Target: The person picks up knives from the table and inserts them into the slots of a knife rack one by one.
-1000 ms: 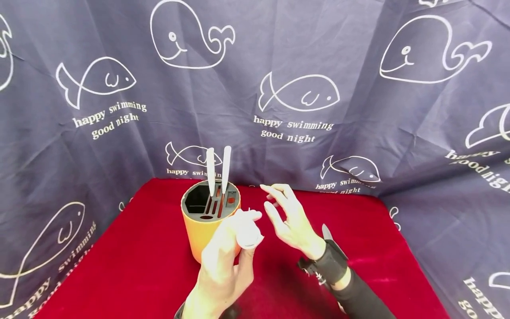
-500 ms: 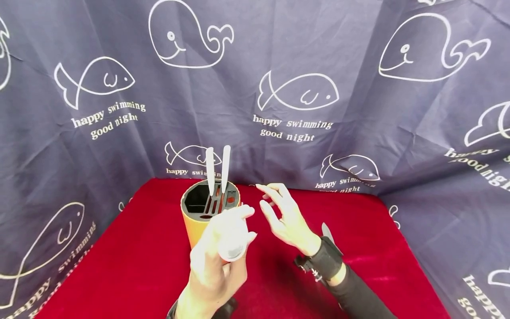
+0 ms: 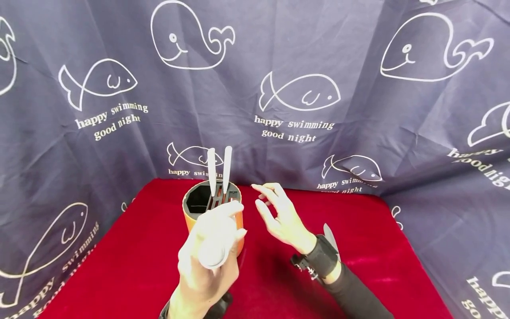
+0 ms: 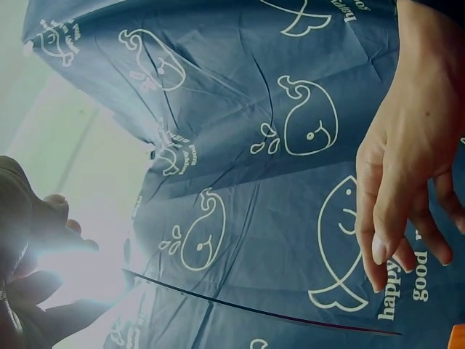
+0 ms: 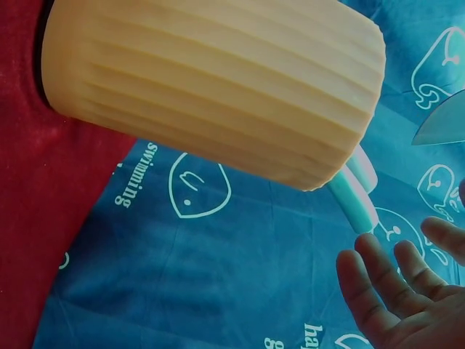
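Note:
My left hand (image 3: 200, 275) grips a knife by its white handle (image 3: 214, 253), whose rounded butt faces me. In the left wrist view the thin blade (image 4: 269, 310) shows edge-on, pointing towards the block; in the right wrist view a blade tip (image 5: 445, 120) shows above it. The ribbed orange knife block (image 3: 191, 221) stands behind the left hand, partly hidden by it. Two white-handled knives (image 3: 227, 170) stand upright in its black slotted insert. My right hand (image 3: 284, 221), fingers loosely bent and holding nothing, hovers to the block's right.
Another knife (image 3: 330, 235) lies on the red cloth (image 3: 382, 248), partly hidden behind my right wrist. A blue-grey curtain (image 3: 247, 53) with white whales and fish hangs behind and on both sides. My right forearm wears a black strap (image 3: 323, 257).
My left hand has moved left and a little nearer to me with the knife, now covering part of the block's slots. The right hand has drifted slightly left.

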Demonstrator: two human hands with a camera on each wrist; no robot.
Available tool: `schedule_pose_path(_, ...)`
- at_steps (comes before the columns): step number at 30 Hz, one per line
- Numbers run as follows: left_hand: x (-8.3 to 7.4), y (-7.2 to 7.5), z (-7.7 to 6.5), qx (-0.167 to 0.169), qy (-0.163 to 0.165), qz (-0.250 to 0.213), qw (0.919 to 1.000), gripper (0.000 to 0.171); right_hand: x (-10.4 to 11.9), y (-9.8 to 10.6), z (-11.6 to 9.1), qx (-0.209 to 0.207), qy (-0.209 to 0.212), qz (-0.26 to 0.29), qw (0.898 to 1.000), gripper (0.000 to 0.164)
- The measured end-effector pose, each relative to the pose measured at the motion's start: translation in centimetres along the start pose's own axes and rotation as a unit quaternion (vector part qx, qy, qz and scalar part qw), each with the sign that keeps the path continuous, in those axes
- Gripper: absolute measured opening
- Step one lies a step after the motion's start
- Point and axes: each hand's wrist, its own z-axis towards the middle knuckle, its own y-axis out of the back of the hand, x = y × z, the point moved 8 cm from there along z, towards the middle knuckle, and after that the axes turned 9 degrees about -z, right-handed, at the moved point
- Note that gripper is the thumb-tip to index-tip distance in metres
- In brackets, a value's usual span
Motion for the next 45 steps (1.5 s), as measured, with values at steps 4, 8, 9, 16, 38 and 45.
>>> schedule_pose_path(4, 0.3, 0.3, 0.0, -0.012, 0.016, -0.011, 0.9997, 0.031, 0.0, -0.4, 0.3, -0.002, -0.002, 0.0, 1.0, 0.044)
schedule_pose_path(8, 0.4, 0.6, -0.2, -0.026, 0.009, -0.015, 0.9995, 0.032, -0.1, -1.0, 0.6, -0.001, -0.001, -0.001, 1.0, 0.043)
schedule_pose_path(9, 0.4, 0.7, -0.2, -0.027, 0.002, -0.011, 0.9996, 0.032, -0.1, -1.2, 0.6, -0.002, 0.001, -0.002, 1.0, 0.043)
schedule_pose_path(16, 0.4, 1.0, -0.1, -0.03, -0.024, -0.007, 0.9992, 0.034, 0.1, -2.2, 1.3, 0.006, 0.007, -0.006, 1.0, 0.041)
schedule_pose_path(38, 0.7, 1.9, 0.1, -0.039, -0.039, 0.043, 0.9975, 0.029, 0.2, -5.7, 2.0, 0.045, 0.02, -0.05, 0.998, 0.043)
schedule_pose_path(45, 0.7, 2.1, 0.0, -0.036, -0.044, 0.047, 0.9973, 0.028, -0.3, -7.2, 1.4, 0.073, -0.012, 0.006, 0.997, 0.042)
